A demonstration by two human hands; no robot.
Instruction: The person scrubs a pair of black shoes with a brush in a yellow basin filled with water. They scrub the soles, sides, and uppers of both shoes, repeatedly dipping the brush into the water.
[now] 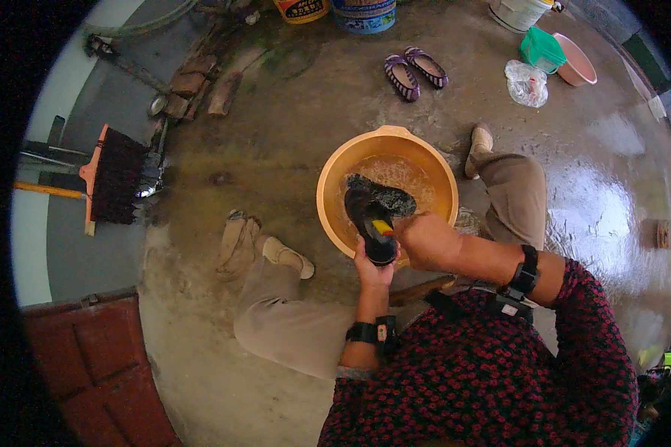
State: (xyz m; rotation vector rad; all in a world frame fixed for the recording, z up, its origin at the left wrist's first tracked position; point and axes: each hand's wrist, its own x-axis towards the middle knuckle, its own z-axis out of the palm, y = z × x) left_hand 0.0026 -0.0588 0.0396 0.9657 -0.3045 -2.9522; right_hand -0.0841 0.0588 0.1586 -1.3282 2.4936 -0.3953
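My left hand grips a black shoe by its near end and holds it slanted over an orange plastic basin. Fingers curled, my right hand is at the shoe's right side, closed on a small yellow-and-red object. That object lies against the shoe; my fist hides the rest, so its kind is unclear. Behind it a second dark, wet shoe rests in the basin. Cloudy, sudsy water covers the basin's bottom.
Purple striped flats stand beyond the basin. A green plastic container, a pink basin and a clear plastic bag are at the far right. To the left are a broom and bricks. The concrete floor is wet.
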